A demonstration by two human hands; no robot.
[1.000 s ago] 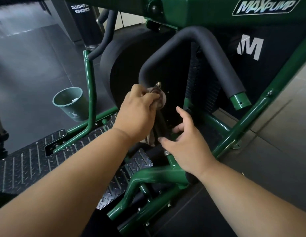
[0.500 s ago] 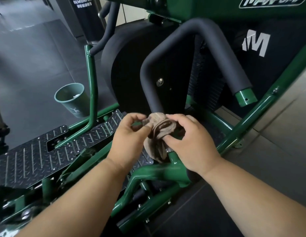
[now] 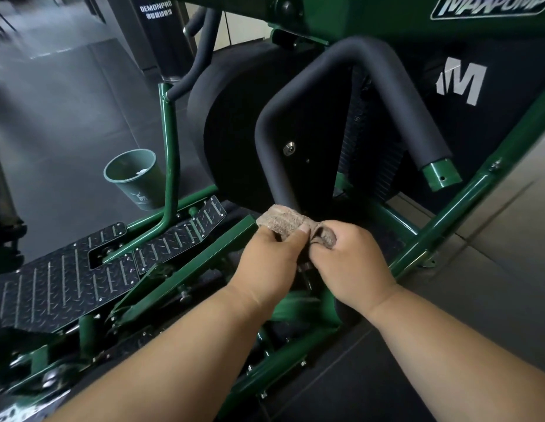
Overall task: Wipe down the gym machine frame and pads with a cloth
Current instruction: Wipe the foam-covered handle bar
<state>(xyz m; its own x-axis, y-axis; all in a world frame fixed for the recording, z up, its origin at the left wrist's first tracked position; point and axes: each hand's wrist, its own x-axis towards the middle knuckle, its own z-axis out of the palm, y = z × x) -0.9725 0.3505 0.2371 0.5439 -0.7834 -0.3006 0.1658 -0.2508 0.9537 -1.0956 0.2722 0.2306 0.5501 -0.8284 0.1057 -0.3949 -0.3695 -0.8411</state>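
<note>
Nubby tan cloth (image 3: 288, 222) pinched between left hand (image 3: 269, 260) and right hand (image 3: 350, 263).

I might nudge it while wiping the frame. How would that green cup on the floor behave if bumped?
The green cup probably tips easily: it tapers to a narrow base and already looks tilted beside the green frame post. It seems light, holding only a small white scrap. Once over, it would likely roll in a curve.
</note>
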